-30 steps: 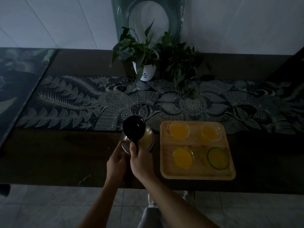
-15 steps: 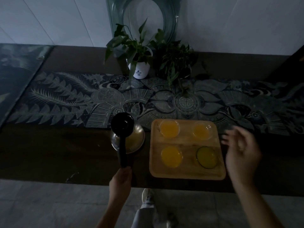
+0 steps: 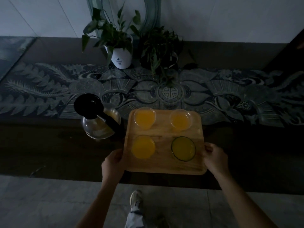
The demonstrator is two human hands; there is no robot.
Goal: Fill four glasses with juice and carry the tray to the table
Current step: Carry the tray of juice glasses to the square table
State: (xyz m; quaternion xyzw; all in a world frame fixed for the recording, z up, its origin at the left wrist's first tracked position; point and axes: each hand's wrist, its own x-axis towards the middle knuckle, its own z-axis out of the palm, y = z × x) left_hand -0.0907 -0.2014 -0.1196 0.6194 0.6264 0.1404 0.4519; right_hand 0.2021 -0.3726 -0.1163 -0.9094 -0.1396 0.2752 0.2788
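Note:
A wooden tray (image 3: 162, 167) lies near the front edge of the dark counter. On it stand several glasses of orange juice: two clear ones at the back (image 3: 144, 118) (image 3: 180, 120), one at the front left (image 3: 143, 148) and a dark-rimmed one at the front right (image 3: 183, 148). My left hand (image 3: 113, 163) grips the tray's left edge. On the opposite side, my right hand (image 3: 214, 159) grips the right edge. A glass jug (image 3: 98, 127) with a black lid and handle stands alone just left of the tray.
A patterned runner (image 3: 230, 96) covers the counter behind the tray. Two potted plants stand at the back, one in a white pot (image 3: 121, 57), one darker (image 3: 159, 51). Tiled floor and my shoe (image 3: 135, 199) lie below the counter edge.
My left hand let go of the jug's handle and took the tray's left edge. My right hand came in from the right and closed on the tray's right edge.

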